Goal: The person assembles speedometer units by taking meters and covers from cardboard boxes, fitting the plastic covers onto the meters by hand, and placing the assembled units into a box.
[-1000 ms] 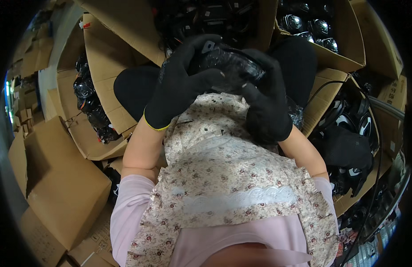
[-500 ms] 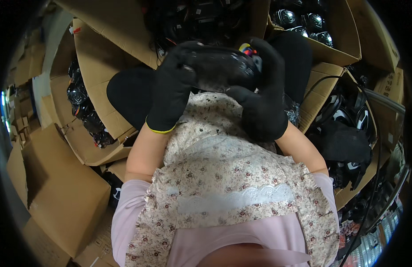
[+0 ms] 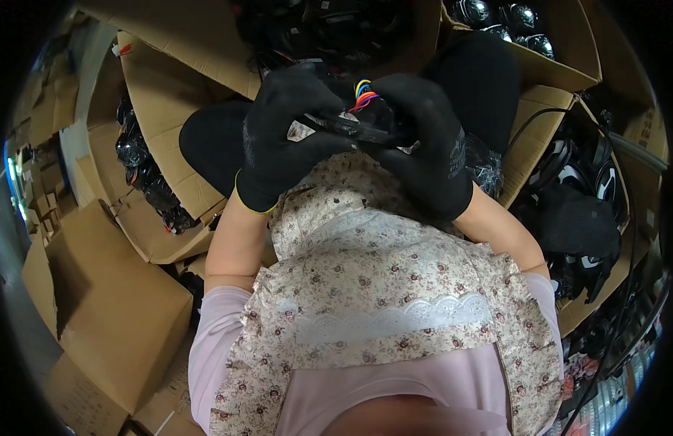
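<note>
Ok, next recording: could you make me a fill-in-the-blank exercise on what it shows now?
1. The left hand and the right hand wear fabric gloves coloured ____.
2. A thin yellow edge shows at the wrist of the ____ hand's glove.
3. The number of hands holding the dark plastic part is ____.
4. Across the cream, flower-printed cloth apron runs a scalloped lace band coloured ____.

Missing words: black; left; two; white.

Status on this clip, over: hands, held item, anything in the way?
Left hand and right hand, black-gloved, both gripping dark part. Multicoloured wires showing at its far side. Hands partly hiding it.
</note>
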Demonstrator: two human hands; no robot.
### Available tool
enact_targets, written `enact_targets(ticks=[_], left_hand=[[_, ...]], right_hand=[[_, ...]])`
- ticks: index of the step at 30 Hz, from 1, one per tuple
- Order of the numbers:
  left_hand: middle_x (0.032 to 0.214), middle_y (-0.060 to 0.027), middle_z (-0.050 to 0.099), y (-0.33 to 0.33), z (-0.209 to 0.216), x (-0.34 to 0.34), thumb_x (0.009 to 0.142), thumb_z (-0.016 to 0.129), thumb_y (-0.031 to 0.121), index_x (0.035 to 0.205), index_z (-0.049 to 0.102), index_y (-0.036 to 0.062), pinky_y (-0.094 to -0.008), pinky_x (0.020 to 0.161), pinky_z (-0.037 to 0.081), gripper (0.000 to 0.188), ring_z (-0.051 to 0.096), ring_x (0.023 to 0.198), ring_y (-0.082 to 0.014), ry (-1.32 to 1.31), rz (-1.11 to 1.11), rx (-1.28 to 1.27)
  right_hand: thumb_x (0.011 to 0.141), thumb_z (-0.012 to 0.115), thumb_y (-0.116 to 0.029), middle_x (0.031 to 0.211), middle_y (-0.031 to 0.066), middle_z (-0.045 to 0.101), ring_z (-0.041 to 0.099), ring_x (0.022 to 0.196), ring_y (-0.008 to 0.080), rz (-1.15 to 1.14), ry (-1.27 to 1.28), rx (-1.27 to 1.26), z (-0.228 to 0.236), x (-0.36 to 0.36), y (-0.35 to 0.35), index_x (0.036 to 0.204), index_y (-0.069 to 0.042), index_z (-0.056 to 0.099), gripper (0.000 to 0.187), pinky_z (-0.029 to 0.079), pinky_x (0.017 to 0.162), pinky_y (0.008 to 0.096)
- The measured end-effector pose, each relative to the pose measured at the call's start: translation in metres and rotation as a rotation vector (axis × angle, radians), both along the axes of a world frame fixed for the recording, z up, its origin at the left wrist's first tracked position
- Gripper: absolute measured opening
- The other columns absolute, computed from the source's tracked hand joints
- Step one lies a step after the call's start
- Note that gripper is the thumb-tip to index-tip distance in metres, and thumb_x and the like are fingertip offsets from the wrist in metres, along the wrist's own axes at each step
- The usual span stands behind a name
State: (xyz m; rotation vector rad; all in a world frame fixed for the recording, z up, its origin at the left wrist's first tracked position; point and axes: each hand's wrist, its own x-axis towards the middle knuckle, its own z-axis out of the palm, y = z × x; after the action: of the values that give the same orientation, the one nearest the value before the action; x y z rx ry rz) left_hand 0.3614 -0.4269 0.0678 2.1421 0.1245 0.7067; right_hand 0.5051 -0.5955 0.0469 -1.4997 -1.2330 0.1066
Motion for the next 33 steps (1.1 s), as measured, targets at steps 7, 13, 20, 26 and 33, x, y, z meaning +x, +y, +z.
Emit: enact_targets(ticks=[7, 13, 20, 26, 33], left_hand=[[0.098, -0.0055, 0.071, 0.003, 0.002, 0.003, 0.066, 0.093, 0.023, 0.099, 0.073, 0.01, -0.0481, 0.098, 0.05, 0.04, 0.065, 0.098, -0.0252, -0.074, -0.085, 0.057], [0.106, -0.0095, 0.068, -0.018, -0.001, -0.005, 0.07, 0.091, 0.015, 0.103, 0.072, 0.0071, -0.0406, 0.091, 0.051, 0.039, 0.064, 0.097, -0.0277, 0.076, 0.056, -0.13], [0.131, -0.0109, 0.063, 0.061, 0.05, -0.075, 0.096, 0.064, 0.021, 0.127, 0.063, 0.0069, -0.0394, 0.103, 0.047, 0.034, 0.06, 0.118, -0.0219, -0.308, 0.393, -0.504], [0.149, -0.0131, 0.055, 0.186, 0.157, -0.214, 0.1, 0.064, 0.038, 0.145, 0.054, 0.0092, -0.0512, 0.12, 0.035, 0.055, 0.05, 0.137, -0.0322, -0.845, 0.476, -0.264], [0.144, -0.0125, 0.058, 0.307, 0.096, -0.313, 0.102, 0.054, 0.033, 0.146, 0.054, 0.0085, -0.0461, 0.107, 0.049, 0.05, 0.057, 0.128, -0.0296, -0.66, 0.976, -0.269]], right_hand=[[0.068, 0.087, -0.012, 0.111, 0.0153, 0.067, 0.065, 0.097, 0.035, 0.017, -0.004, 0.059, 0.003, 0.001, -0.005, 0.125, -0.007, 0.064, 0.062, 0.052, 0.078, 0.0429], [0.07, 0.088, -0.011, 0.12, 0.0176, 0.065, 0.065, 0.11, 0.0357, 0.069, 0.2, -0.149, -0.001, -0.002, -0.015, 0.13, -0.005, 0.061, 0.067, 0.054, 0.091, 0.0423], [0.084, 0.077, -0.012, 0.158, 0.0175, 0.035, 0.04, 0.144, 0.0313, 0.075, 0.346, -0.125, 0.002, -0.003, -0.007, 0.152, -0.005, 0.038, 0.078, 0.034, 0.118, 0.0431], [0.094, 0.062, -0.003, 0.151, 0.0126, 0.047, 0.047, 0.138, 0.0255, 0.053, 0.548, -0.139, -0.001, -0.001, -0.012, 0.151, -0.001, 0.041, 0.06, 0.035, 0.117, 0.0391], [0.093, 0.061, -0.009, 0.145, 0.0175, 0.05, 0.05, 0.134, 0.0286, -0.06, 0.227, -0.082, 0.017, 0.011, -0.018, 0.135, 0.001, 0.056, 0.043, 0.04, 0.111, 0.039]])
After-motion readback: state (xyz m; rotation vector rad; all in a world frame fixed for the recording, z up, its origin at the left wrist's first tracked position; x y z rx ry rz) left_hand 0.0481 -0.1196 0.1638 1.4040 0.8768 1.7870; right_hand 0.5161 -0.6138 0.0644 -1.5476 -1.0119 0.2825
